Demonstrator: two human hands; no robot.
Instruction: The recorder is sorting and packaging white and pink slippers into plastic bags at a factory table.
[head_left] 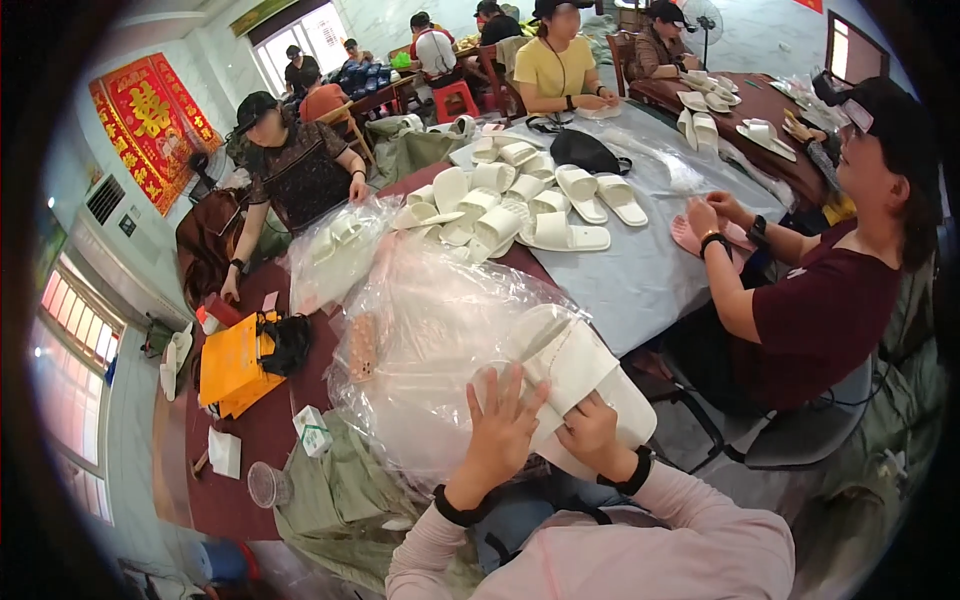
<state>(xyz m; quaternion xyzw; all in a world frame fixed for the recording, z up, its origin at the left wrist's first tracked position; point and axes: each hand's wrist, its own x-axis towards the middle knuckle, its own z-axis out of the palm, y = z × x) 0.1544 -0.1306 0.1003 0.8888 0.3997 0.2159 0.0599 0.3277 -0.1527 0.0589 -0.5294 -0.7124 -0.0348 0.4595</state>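
Note:
A pair of white slide slippers [577, 366] lies side by side before me, close to my body. The nearer one's strap faces up, and thin stitching or a dotted line crosses it. My left hand [505, 425] has its fingers spread, lying against the slipper on the left side. My right hand [592, 432] is bent at the edge of the strap opening, its fingertips partly hidden under the strap as it grips the slipper. Beneath and beyond the slippers spreads a large sheet of clear plastic [440, 320].
A heap of white slippers [490, 205] covers the middle of the table, with a black bag [585, 152] behind. Yellow packets [235, 365], a tissue pack [313, 432] and a clear plastic cup [267, 485] are at left. Co-workers sit right [830, 290] and far left [295, 165].

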